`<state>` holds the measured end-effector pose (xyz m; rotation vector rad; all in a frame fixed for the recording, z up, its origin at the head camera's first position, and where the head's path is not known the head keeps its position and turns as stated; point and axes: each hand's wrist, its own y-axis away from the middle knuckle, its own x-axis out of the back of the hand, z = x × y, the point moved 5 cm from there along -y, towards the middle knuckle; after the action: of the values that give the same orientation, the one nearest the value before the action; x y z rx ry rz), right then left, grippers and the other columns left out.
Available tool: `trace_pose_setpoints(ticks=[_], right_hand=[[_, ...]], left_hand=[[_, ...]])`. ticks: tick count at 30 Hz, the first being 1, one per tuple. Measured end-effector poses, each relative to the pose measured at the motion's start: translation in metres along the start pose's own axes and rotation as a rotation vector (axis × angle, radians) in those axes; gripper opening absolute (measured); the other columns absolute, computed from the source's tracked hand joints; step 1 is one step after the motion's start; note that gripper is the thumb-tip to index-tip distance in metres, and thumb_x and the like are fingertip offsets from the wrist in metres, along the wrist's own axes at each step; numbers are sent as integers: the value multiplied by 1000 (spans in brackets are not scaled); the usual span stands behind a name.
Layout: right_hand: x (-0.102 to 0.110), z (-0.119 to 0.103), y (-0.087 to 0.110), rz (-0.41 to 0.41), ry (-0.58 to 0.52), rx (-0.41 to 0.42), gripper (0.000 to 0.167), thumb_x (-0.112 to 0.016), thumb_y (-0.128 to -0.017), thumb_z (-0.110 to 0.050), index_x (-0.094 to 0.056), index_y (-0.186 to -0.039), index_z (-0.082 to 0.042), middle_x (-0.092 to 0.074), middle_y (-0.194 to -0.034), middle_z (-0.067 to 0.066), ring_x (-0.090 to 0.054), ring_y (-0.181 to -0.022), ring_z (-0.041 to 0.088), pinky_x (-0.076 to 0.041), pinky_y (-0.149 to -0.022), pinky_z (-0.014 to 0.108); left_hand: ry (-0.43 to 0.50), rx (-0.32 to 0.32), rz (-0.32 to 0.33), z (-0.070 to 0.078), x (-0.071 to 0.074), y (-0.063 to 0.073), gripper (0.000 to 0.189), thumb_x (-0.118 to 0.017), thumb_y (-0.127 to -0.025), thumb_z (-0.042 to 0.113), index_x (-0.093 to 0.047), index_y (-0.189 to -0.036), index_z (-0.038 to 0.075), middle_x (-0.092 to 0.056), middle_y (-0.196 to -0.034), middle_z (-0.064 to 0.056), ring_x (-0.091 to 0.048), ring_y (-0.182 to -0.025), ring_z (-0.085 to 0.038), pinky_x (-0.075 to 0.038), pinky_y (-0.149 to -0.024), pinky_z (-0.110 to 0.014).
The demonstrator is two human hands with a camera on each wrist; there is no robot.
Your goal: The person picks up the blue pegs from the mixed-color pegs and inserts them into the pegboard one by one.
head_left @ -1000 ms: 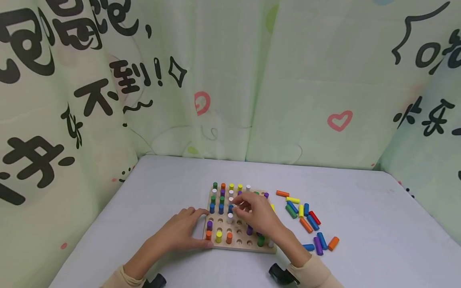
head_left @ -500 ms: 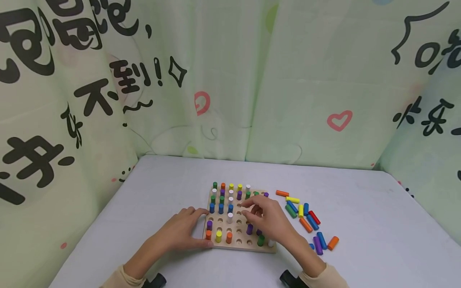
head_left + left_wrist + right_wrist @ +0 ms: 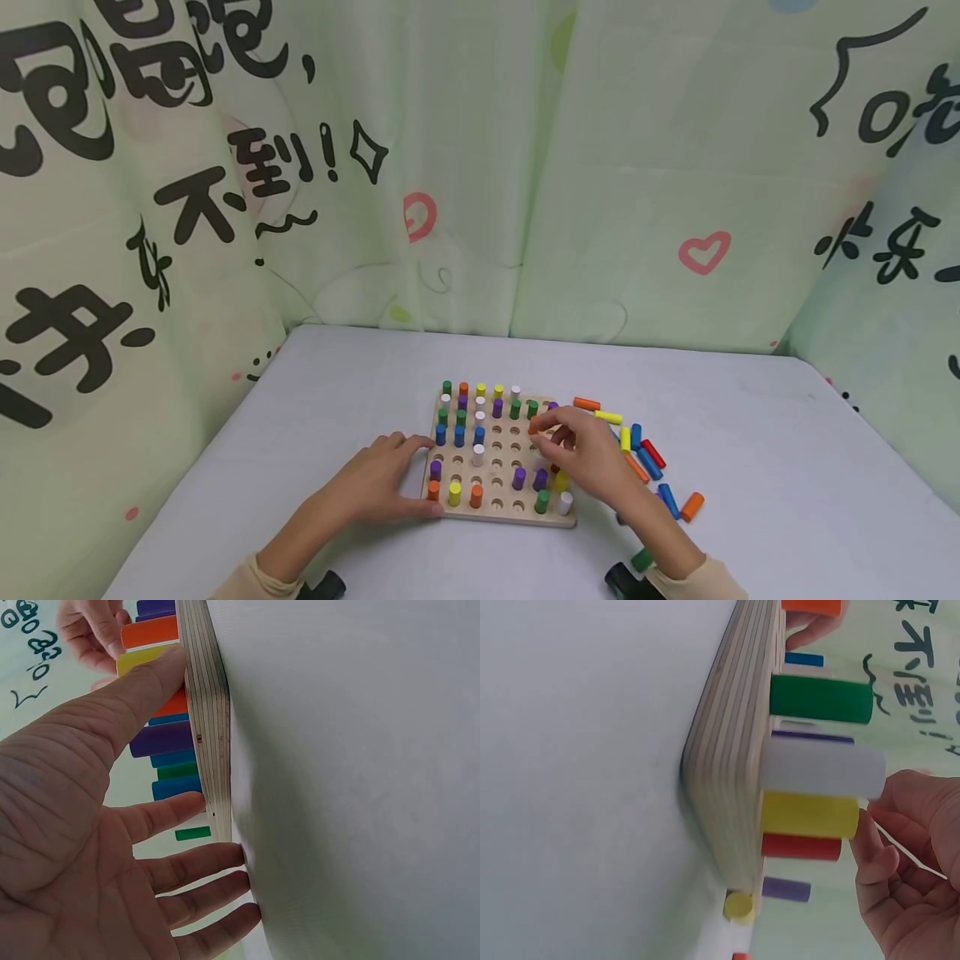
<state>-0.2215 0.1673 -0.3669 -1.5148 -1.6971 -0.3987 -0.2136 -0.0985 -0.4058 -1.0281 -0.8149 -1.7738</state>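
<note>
A wooden pegboard [image 3: 495, 514] stands on the table with coloured pegs upright in many of its holes. My left hand [image 3: 381, 482] rests at its left side, thumb at the near corner and fingers spread along the edge. In the left wrist view, the left thumb [image 3: 154, 682] lies against the rim beside a yellow peg [image 3: 139, 658]. My right hand [image 3: 581, 454] is over the right part of the board, thumb and forefinger bent, fingertips right at an orange peg [image 3: 533, 425]. I cannot tell whether they pinch it. In the right wrist view, a white peg [image 3: 821, 769] hides those fingertips.
Loose pegs lie right of the board, among them a red peg [image 3: 654, 453], a blue peg [image 3: 669, 502] and an orange peg [image 3: 692, 507]. A green peg [image 3: 642, 559] lies beside the right sleeve. Printed curtains [image 3: 615, 208] hang behind the table.
My right hand has moved right across the board, away from the blue peg in the third column. Pegs and holes it covered now show. My left hand has stayed put.
</note>
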Motion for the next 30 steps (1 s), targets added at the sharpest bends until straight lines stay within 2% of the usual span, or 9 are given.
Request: trace_pose_setpoints(ticks=[14, 30], right_hand=[[22, 23, 7, 69, 89, 11, 18, -80, -87, -7, -75, -104, -4, -73, -97, 2, -58, -76, 12, -51, -63, 21], [40, 53, 11, 62, 144, -90, 19, -78, -90, -10, -73, -107, -2, -74, -100, 8, -61, -79, 17, -51, -62, 21]], left_hand=[[-4, 12, 3, 1, 1, 2, 88, -85, -70, 65, -58, -139, 18, -62, -127, -13, -58, -111, -28, -52, -97, -55], [-5, 13, 5, 2, 2, 2, 87, -85, -70, 64, -58, -139, 17, -62, -126, -13, -58, -111, -28, -52, -97, -56]])
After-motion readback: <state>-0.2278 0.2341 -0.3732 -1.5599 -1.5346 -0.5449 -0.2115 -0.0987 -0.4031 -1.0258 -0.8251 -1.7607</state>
